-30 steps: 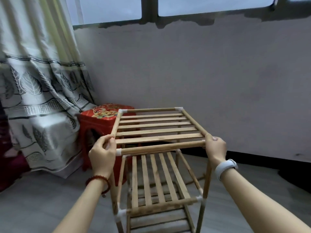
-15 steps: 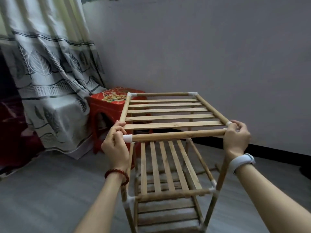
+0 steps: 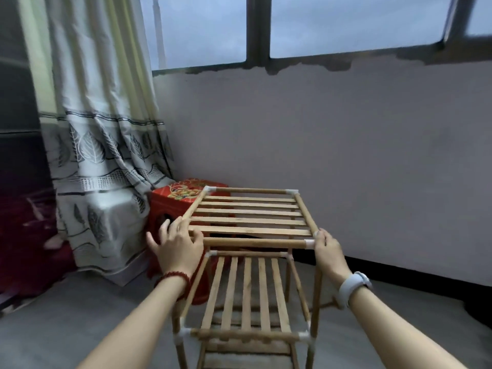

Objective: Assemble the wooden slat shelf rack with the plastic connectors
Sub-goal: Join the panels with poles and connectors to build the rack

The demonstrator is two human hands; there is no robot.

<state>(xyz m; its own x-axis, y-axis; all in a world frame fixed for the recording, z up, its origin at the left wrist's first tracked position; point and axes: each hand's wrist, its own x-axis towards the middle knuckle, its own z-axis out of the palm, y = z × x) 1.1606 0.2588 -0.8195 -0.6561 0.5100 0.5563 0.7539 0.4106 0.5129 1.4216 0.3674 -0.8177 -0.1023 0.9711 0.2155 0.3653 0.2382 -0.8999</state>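
The wooden slat rack stands on the floor in front of me, with its top shelf (image 3: 250, 221) level above a middle shelf (image 3: 247, 294). White plastic connectors (image 3: 308, 243) join the rods at the corners. My left hand (image 3: 177, 247) lies over the front-left corner of the top shelf with its fingers spread, and it hides the connector there. My right hand (image 3: 327, 253) grips the front-right corner just beside its white connector. A lower shelf shows only partly at the bottom edge.
A red plastic stool (image 3: 181, 202) stands just behind the rack's left side. A leaf-patterned curtain (image 3: 101, 169) hangs further left. A grey wall (image 3: 372, 169) under a window runs close behind the rack. The floor (image 3: 80, 328) around it is grey.
My left hand's fingers have spread out from their grip on the front-left corner. The camera has tilted up and the window is in view again. The rack stays put.
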